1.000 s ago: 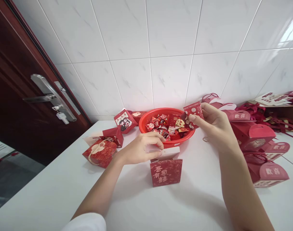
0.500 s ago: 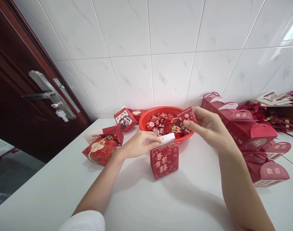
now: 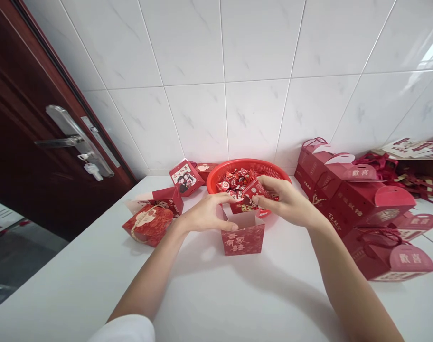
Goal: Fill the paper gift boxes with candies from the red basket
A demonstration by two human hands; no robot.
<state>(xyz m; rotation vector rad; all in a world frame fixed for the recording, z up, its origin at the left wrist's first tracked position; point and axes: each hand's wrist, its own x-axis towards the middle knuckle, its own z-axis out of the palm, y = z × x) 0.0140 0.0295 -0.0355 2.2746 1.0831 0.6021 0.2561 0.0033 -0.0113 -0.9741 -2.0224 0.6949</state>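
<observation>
A small red gift box [image 3: 243, 241] with pale lettering stands on the white table, its top open and its pale inside showing. My left hand [image 3: 206, 214] grips its upper left edge, thumb on the front face and fingers behind. Just above and behind the opening, my right hand [image 3: 289, 202] pinches red printed packets [image 3: 255, 189] between thumb and fingers. How many packets there are I cannot tell. Directly behind is a red plastic basket [image 3: 214, 172] of wrapped candies [image 3: 234, 179], partly hidden by both hands.
Left of the basket sit an orange-red box with a rope handle [image 3: 148, 223] and a box with a cartoon couple [image 3: 186, 176]. Stacked red handled boxes [image 3: 373, 204] fill the right side, with ribbons [image 3: 375, 164] behind. A tiled wall [image 3: 252, 114] closes the back; a dark door [image 3: 20, 104] is at left.
My right hand has moved left and down with the packets, closer to the gift box. The box's top has opened wider, and my left hand has shifted its hold onto the edge.
</observation>
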